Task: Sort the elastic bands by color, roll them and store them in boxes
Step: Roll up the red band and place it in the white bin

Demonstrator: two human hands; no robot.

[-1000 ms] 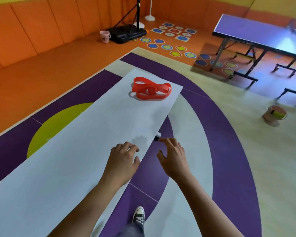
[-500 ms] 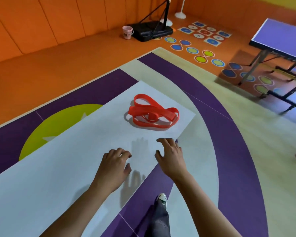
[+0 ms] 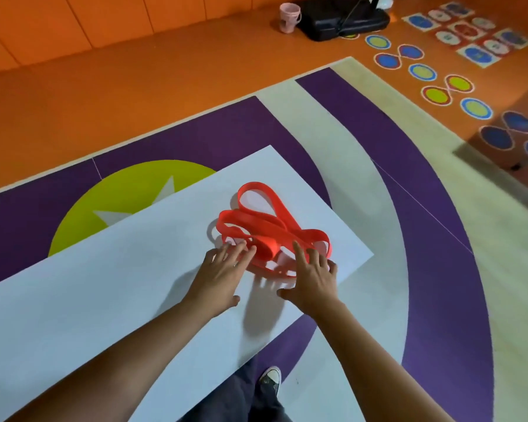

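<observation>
A tangled heap of red elastic bands (image 3: 269, 226) lies near the far right end of a long white table (image 3: 104, 284). My left hand (image 3: 218, 277) reaches in from the near side, its spread fingertips touching the heap's near left edge. My right hand (image 3: 313, 277) lies over the heap's near right edge with fingers straight and spread, tips on the bands. Neither hand grips a band. No box is in view.
The table's right edge (image 3: 357, 263) runs just right of the heap, with purple and cream floor beyond. My shoe (image 3: 270, 380) stands beside the near edge. A pink cup (image 3: 290, 13) and a black stand base (image 3: 345, 19) sit far off on the orange floor.
I have come closer to the heap. Both hands moved forward along the table from well short of the bands to touching their near edge, fingers now spread.
</observation>
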